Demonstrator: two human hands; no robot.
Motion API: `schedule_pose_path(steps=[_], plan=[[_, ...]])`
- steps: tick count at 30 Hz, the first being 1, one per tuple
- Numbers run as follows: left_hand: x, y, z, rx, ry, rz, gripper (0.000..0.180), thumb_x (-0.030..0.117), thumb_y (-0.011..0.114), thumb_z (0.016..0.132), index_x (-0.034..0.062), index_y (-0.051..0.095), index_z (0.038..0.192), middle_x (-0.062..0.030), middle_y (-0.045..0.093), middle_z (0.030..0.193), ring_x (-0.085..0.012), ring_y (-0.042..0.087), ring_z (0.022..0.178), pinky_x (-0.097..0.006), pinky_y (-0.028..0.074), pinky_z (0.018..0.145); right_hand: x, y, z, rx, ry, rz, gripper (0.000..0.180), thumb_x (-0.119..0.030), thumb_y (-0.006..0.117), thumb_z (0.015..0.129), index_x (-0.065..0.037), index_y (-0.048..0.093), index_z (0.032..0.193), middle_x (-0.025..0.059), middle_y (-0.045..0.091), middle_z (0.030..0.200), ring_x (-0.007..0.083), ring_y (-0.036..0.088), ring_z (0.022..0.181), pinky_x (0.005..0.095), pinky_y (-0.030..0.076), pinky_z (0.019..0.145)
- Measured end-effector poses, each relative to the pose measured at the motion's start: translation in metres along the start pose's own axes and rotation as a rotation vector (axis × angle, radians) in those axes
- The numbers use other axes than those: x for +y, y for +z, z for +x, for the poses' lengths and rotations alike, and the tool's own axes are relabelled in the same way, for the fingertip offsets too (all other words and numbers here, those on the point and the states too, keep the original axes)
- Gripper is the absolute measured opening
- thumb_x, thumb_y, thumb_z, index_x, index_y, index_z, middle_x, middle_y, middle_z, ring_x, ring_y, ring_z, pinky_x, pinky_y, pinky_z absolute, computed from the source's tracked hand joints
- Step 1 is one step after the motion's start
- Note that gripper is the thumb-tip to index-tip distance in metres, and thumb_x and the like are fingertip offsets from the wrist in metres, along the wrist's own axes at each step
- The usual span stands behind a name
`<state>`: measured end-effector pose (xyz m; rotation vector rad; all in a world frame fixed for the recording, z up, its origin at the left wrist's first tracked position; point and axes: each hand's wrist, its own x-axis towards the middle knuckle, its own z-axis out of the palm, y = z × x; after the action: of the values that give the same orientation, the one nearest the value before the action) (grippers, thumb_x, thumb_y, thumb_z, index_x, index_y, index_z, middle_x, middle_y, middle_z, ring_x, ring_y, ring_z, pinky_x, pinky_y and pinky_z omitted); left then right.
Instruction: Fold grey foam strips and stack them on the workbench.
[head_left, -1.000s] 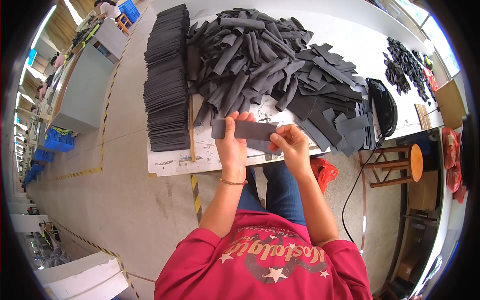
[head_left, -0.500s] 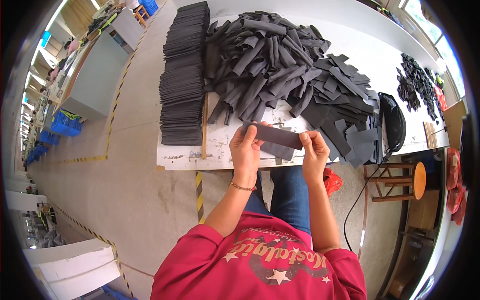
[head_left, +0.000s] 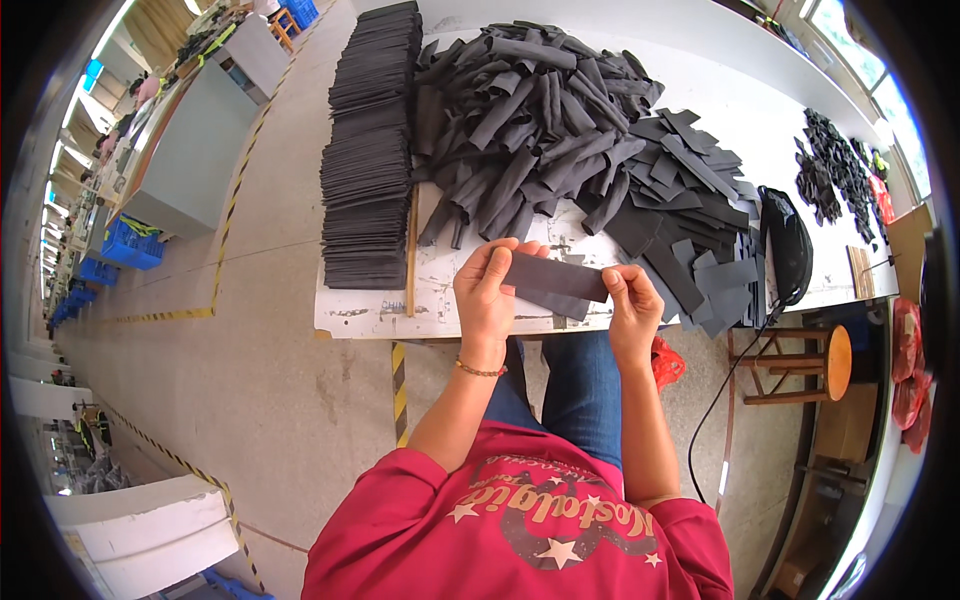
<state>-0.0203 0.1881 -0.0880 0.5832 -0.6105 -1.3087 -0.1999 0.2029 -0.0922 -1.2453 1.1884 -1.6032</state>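
Note:
A dark grey fabric strip (head_left: 556, 277) is stretched between my two hands above the table's front edge. My left hand (head_left: 488, 285) pinches its left end, thumb on top and fingers behind. At the right end, my right hand (head_left: 632, 305) grips the strip between thumb and fingers. Beneath it, another dark fabric piece (head_left: 562, 304) lies on the white table (head_left: 370, 312). Beyond my hands rises a large heap of curled dark pieces (head_left: 530, 120). Flat dark pieces (head_left: 690, 215) lie scattered to its right.
Left of the heap runs a long row of tightly stacked dark pieces (head_left: 368, 170), with a wooden stick (head_left: 411, 250) alongside. A black bag-like object (head_left: 787, 245) with a cable sits at the table's right. A wooden stool (head_left: 835, 362) stands on the floor at right.
My left hand has shifted slightly left and up, and more of its fingers now show behind the strip. The strip's left end sits differently under the thumb. My right hand keeps its grip.

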Motion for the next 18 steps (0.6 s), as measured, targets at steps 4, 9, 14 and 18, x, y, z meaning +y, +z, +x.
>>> schedule_pose_path(steps=[4, 9, 14, 18], plan=[[-0.006, -0.004, 0.000, 0.047, -0.011, -0.062, 0.019, 0.014, 0.059, 0.096, -0.0031, 0.063, 0.104, -0.0185, 0.070, 0.098, -0.0338, 0.068, 0.094, -0.042, 0.054, 0.090, 0.001, -0.001, -0.001, -0.013, 0.149, 0.040, 0.020, -0.019, 0.063, 0.096, -0.003, 0.062, 0.083, -0.0050, 0.055, 0.076, 0.0033, 0.045, 0.070, 0.0200, 0.039, 0.065], [-0.019, -0.022, -0.003, 0.219, -0.149, -0.140, 0.021, 0.013, 0.060, 0.096, -0.0063, 0.063, 0.103, -0.0199, 0.070, 0.096, -0.0332, 0.069, 0.091, -0.040, 0.054, 0.086, 0.011, 0.003, -0.018, -0.012, 0.459, 0.246, 0.025, -0.021, 0.061, 0.096, -0.002, 0.061, 0.079, -0.0006, 0.057, 0.069, 0.0080, 0.051, 0.060, 0.0246, 0.042, 0.053], [-0.022, -0.064, -0.025, 0.332, -0.241, 0.170, 0.019, 0.010, 0.064, 0.093, -0.0079, 0.065, 0.099, -0.0167, 0.070, 0.094, -0.0253, 0.069, 0.083, -0.031, 0.054, 0.076, 0.029, 0.002, -0.060, -0.143, 0.127, -0.494, 0.019, -0.013, 0.066, 0.090, 0.003, 0.063, 0.081, 0.0096, 0.057, 0.062, 0.0116, 0.053, 0.060, 0.0300, 0.042, 0.055], [-0.023, -0.065, -0.016, 0.283, 0.100, 0.878, 0.014, 0.012, 0.074, 0.085, -0.0010, 0.072, 0.085, -0.0053, 0.068, 0.084, -0.0136, 0.058, 0.068, -0.024, 0.047, 0.065, 0.026, 0.003, -0.035, -0.042, 0.114, -0.555, 0.022, -0.015, 0.068, 0.088, 0.006, 0.064, 0.082, 0.0132, 0.057, 0.064, 0.0196, 0.051, 0.056, 0.0327, 0.041, 0.055]])
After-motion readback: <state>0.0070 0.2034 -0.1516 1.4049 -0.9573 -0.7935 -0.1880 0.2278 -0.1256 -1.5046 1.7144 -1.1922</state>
